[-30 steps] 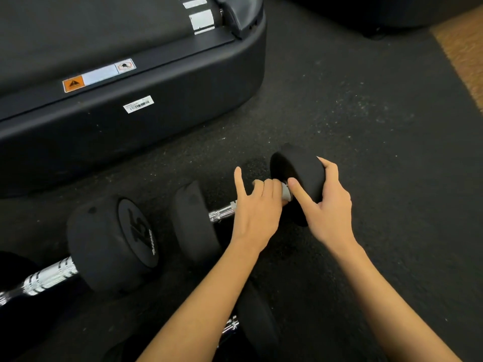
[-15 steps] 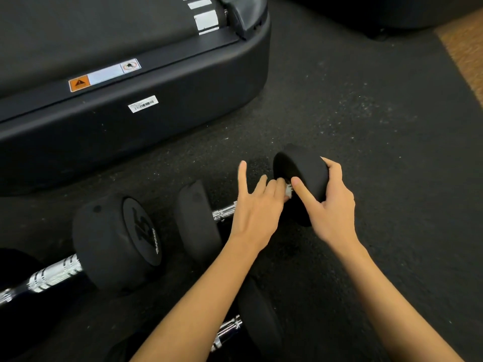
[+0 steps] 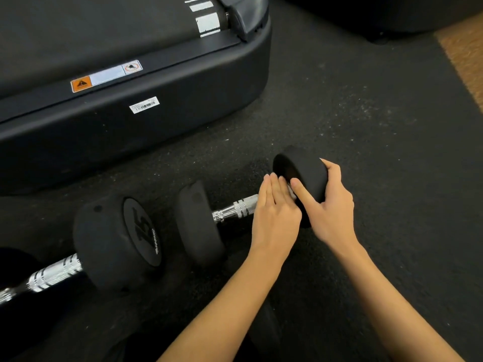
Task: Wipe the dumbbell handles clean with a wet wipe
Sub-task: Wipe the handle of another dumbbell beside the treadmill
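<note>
At the far left a dumbbell marked 15 (image 3: 115, 244) lies on the black rubber floor (image 3: 379, 142), its chrome handle (image 3: 49, 276) running off toward the lower left edge, bare and well apart from either hand. Behind it stands the base of a treadmill (image 3: 156, 100).

Just to its right lies the dumbbell being worked on (image 3: 201, 223). Its long axis runs from lower left to upper right, and the exposed stretch of its knurled handle (image 3: 235, 209) lies directly left of the left hand (image 3: 277, 218). That hand is curled over the right end of the bar, fingers together, its grip closed down on a wet wipe (image 3: 292, 192), of which only a small white scrap shows between the two hands.

The right hand (image 3: 332, 207) cups the far head (image 3: 303, 176) of this dumbbell, thumb on the inner face and fingers over the rim, apparently steadying it against rolling.

The left hand is the nearer to the unwiped chrome, so the next stroke likely slides the wipe along the bar toward the lower left.
</note>
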The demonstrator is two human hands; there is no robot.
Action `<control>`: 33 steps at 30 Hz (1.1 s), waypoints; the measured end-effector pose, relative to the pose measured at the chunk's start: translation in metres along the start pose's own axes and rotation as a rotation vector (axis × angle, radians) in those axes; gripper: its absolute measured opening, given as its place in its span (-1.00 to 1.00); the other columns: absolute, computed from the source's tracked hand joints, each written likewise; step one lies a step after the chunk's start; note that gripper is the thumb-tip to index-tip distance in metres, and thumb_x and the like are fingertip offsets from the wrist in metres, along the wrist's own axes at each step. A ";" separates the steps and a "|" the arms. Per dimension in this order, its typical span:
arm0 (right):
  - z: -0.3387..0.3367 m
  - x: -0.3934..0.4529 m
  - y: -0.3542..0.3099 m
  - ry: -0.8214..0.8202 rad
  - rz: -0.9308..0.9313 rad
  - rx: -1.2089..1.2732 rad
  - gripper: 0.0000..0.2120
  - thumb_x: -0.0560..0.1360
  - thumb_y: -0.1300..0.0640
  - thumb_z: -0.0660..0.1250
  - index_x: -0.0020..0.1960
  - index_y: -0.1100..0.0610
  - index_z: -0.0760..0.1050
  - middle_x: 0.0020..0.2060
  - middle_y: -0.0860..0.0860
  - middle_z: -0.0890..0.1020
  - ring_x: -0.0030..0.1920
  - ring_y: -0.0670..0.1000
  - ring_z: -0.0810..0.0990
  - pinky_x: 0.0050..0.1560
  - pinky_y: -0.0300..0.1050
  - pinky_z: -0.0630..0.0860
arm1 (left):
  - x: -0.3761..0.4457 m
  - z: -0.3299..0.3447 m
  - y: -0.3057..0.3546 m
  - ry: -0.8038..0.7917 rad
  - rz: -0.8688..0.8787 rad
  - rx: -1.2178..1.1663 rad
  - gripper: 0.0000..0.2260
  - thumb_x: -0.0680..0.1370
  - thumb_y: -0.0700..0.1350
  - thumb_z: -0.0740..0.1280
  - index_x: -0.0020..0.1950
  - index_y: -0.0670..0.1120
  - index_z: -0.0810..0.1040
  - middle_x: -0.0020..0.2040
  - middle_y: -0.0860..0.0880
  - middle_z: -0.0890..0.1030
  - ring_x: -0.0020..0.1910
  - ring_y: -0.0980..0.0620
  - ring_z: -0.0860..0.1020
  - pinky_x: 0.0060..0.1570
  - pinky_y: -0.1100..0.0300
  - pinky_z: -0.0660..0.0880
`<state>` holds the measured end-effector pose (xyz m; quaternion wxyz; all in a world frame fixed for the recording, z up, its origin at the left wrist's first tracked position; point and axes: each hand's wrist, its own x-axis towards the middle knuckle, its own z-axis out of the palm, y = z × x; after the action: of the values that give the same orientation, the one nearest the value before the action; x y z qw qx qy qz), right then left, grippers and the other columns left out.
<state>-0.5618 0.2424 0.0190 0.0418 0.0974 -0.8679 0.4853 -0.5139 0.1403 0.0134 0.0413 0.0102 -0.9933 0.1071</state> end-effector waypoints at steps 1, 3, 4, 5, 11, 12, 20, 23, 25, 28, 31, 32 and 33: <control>0.000 0.000 0.000 0.003 0.000 -0.001 -0.49 0.48 -0.19 0.38 0.33 -0.07 0.30 -0.06 -0.32 0.53 -0.04 -0.28 0.56 -0.05 -0.24 0.49 | -0.004 0.002 0.003 -0.010 0.009 0.004 -0.56 0.56 -0.27 0.00 0.39 -0.34 0.39 0.32 -0.34 0.49 0.38 -0.22 0.44 0.39 0.00 0.36; 0.000 -0.001 0.001 0.005 0.003 0.001 -0.49 0.48 -0.18 0.38 0.33 -0.07 0.29 -0.05 -0.28 0.54 -0.04 -0.25 0.57 -0.03 -0.21 0.51 | -0.009 0.005 0.007 0.002 0.022 0.019 -0.54 0.55 -0.29 -0.03 0.38 -0.33 0.42 0.31 -0.34 0.50 0.37 -0.22 0.45 0.36 0.01 0.39; 0.000 -0.002 0.000 0.005 0.003 0.004 -0.49 0.48 -0.18 0.38 0.33 -0.07 0.29 -0.05 -0.28 0.54 -0.03 -0.23 0.57 -0.02 -0.19 0.52 | -0.009 0.004 0.006 0.031 0.021 0.021 -0.55 0.55 -0.28 -0.01 0.38 -0.33 0.41 0.31 -0.33 0.50 0.37 -0.22 0.45 0.37 0.02 0.38; 0.000 -0.002 0.000 0.005 0.003 0.007 -0.49 0.48 -0.18 0.38 0.33 -0.08 0.29 -0.04 -0.28 0.54 -0.03 -0.22 0.57 -0.01 -0.18 0.52 | -0.006 0.001 0.004 0.061 0.016 0.009 -0.57 0.56 -0.26 0.03 0.39 -0.33 0.40 0.32 -0.33 0.49 0.38 -0.21 0.44 0.38 0.02 0.37; 0.000 -0.003 0.000 0.010 -0.007 0.011 -0.45 0.48 -0.18 0.38 0.36 -0.04 0.29 -0.03 -0.25 0.54 -0.04 -0.25 0.56 -0.05 -0.24 0.50 | -0.012 -0.007 0.009 -0.006 -0.053 -0.087 -0.44 0.55 -0.24 0.24 0.49 -0.39 0.16 0.45 -0.39 0.28 0.50 -0.28 0.22 0.49 -0.05 0.18; 0.000 -0.003 0.000 0.009 -0.009 0.010 -0.45 0.47 -0.18 0.38 0.37 -0.04 0.29 -0.03 -0.25 0.54 -0.04 -0.24 0.56 -0.05 -0.24 0.50 | -0.013 -0.007 0.009 0.013 -0.066 -0.085 -0.44 0.56 -0.23 0.23 0.50 -0.38 0.15 0.46 -0.38 0.27 0.50 -0.27 0.20 0.49 -0.05 0.17; 0.001 0.000 -0.003 0.001 -0.016 0.014 -0.45 0.47 -0.19 0.36 0.37 -0.03 0.29 0.03 -0.20 0.55 -0.03 -0.21 0.56 -0.04 -0.30 0.46 | -0.010 -0.006 -0.005 0.006 -0.029 -0.160 -0.47 0.59 -0.23 0.15 0.53 -0.33 0.10 0.52 -0.31 0.20 0.54 -0.19 0.14 0.53 -0.03 0.06; 0.001 0.000 -0.001 0.005 -0.022 0.012 -0.45 0.47 -0.21 0.35 0.36 -0.03 0.30 0.01 -0.23 0.53 -0.02 -0.25 0.56 -0.08 -0.36 0.45 | -0.023 0.008 0.002 0.078 0.009 -0.178 -0.55 0.58 -0.25 -0.02 0.45 -0.29 0.34 0.41 -0.27 0.42 0.45 -0.16 0.35 0.44 -0.01 0.29; 0.002 0.000 0.000 0.005 -0.021 0.015 -0.44 0.47 -0.21 0.35 0.37 -0.01 0.30 0.04 -0.18 0.55 -0.02 -0.20 0.57 -0.07 -0.34 0.46 | -0.024 0.008 0.001 0.086 0.011 -0.183 -0.51 0.56 -0.25 -0.07 0.43 -0.28 0.38 0.39 -0.25 0.45 0.43 -0.14 0.38 0.43 -0.01 0.31; 0.001 -0.001 -0.001 0.005 -0.012 0.020 -0.44 0.47 -0.19 0.37 0.37 -0.01 0.30 0.06 -0.16 0.56 -0.01 -0.18 0.57 -0.02 -0.26 0.49 | -0.015 0.001 -0.007 0.056 -0.036 -0.122 -0.51 0.57 -0.22 -0.05 0.48 -0.28 0.31 0.42 -0.26 0.41 0.46 -0.15 0.35 0.49 -0.04 0.19; 0.001 -0.001 0.000 0.005 0.003 0.017 -0.45 0.47 -0.19 0.37 0.36 -0.03 0.29 0.06 -0.17 0.56 0.00 -0.13 0.58 0.01 -0.18 0.51 | -0.002 0.000 -0.019 -0.010 -0.022 -0.078 -0.47 0.58 -0.17 0.18 0.53 -0.28 0.18 0.38 -0.22 0.48 0.43 -0.12 0.39 0.51 -0.05 0.10; 0.001 -0.001 -0.001 0.006 0.006 0.016 -0.45 0.47 -0.20 0.37 0.36 -0.03 0.29 0.06 -0.16 0.56 0.01 -0.11 0.58 0.01 -0.15 0.51 | 0.002 0.000 -0.022 -0.016 -0.011 -0.101 -0.44 0.57 -0.18 0.23 0.53 -0.27 0.17 0.31 -0.18 0.54 0.36 -0.10 0.46 0.51 -0.05 0.09; 0.001 -0.001 -0.001 0.007 0.006 0.016 -0.45 0.47 -0.21 0.36 0.36 -0.04 0.29 0.05 -0.16 0.57 0.01 -0.11 0.58 0.02 -0.12 0.52 | 0.006 0.001 -0.026 -0.022 0.002 -0.143 -0.44 0.57 -0.17 0.25 0.54 -0.25 0.16 0.22 -0.12 0.58 0.27 -0.06 0.52 0.51 -0.04 0.06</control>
<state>-0.5604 0.2416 0.0188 0.0425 0.0932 -0.8642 0.4926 -0.5194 0.1148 0.0189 0.0307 0.0073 -0.9989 0.0357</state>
